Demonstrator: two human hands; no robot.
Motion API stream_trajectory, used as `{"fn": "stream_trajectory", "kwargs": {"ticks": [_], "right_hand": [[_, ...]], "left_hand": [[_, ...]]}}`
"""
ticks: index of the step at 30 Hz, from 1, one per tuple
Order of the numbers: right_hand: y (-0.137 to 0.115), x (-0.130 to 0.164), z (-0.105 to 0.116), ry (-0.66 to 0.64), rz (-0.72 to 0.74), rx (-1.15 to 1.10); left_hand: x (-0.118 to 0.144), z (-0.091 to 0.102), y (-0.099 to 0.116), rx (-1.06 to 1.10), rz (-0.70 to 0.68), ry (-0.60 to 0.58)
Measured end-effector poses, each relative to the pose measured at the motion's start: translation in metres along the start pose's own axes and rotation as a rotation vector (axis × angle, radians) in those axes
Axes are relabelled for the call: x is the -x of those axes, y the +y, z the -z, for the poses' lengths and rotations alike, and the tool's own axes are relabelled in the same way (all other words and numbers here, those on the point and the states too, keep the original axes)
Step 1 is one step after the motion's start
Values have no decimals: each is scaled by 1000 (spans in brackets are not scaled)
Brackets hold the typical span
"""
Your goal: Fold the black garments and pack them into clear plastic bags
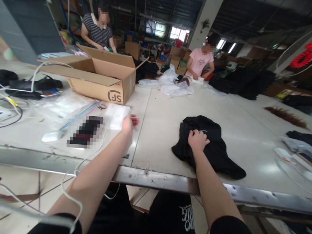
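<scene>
My left hand (130, 124) hovers or rests at the right edge of a white sheet or flat packet (115, 117), its fingers loosely extended to the right with nothing visible in them. My right hand (198, 140) is on top of a crumpled black garment (220, 153), fingers bent into the cloth. A small white mark, perhaps a label, shows just above those fingers. The garment lies in a loose heap near the table's front edge, one part spread out to the right.
An open cardboard box (99, 88) stands at the left, behind clear plastic bags (63, 101). White cables trail over the table's metal edge (151, 177). Two people work across the table, near plastic bags (174, 84) and black cloth piles (238, 81). A red coiled hose (307, 52) hangs at right.
</scene>
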State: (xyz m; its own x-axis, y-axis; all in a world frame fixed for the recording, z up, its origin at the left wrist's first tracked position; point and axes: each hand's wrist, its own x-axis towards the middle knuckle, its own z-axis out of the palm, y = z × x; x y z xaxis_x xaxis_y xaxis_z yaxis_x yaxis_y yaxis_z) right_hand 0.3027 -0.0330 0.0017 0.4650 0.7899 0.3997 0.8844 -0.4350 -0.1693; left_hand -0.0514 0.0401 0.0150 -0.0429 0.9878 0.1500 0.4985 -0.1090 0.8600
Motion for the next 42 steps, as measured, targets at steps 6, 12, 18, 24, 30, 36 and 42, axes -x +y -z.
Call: {"fn": "stream_trajectory", "kwargs": {"ticks": [6,12,18,24,30,36,42], "right_hand": [[-1,2,0,47,-7,24],[1,-1,1,51,103,13],[6,-6,-2,11,127,-3],[3,-3,1,-30,31,-23],[2,-3,8,-14,47,-67],[-33,-19,61,185,155,-253],[-132,-18,103,-124,324,-726]], "left_hand": [[14,-27,-10,1,-92,-52],[14,-25,-11,-57,-143,-112],[13,-27,-13,-89,-156,-126],[14,-26,-10,-106,-160,-140],[16,-24,-7,-88,-161,-129],[27,-32,2,233,-86,-204],[38,-28,20,1027,277,-558]]}}
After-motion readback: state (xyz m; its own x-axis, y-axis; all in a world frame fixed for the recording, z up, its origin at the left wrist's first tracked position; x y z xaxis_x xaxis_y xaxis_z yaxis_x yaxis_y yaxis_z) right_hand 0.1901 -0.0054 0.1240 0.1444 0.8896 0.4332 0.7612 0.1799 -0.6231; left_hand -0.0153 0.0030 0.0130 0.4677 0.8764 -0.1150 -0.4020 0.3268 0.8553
